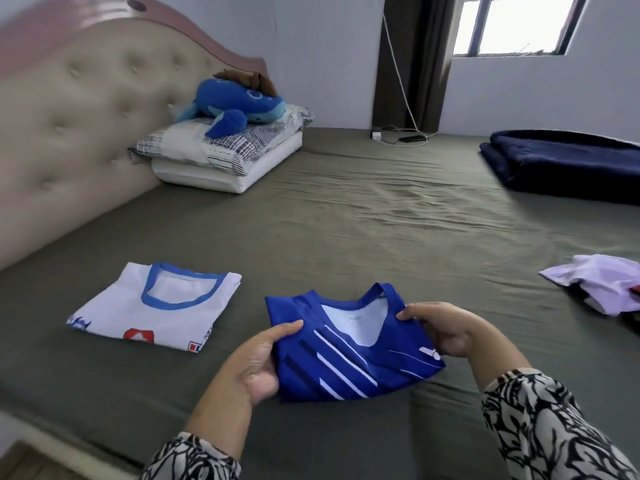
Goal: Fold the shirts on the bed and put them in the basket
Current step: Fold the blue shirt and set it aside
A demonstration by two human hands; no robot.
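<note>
Folded blue shirt held at lower centre of frame.
Left hand (258, 362) and right hand (445, 327) grip blue shirt (346, 355) edges above bed (381, 220); folded white shirt (156, 306) lies left.

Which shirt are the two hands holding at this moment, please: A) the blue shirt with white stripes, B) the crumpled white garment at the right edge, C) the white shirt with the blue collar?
A: the left hand and right hand grip opposite sides of the folded blue shirt; the white shirt lies untouched alongside.
</note>
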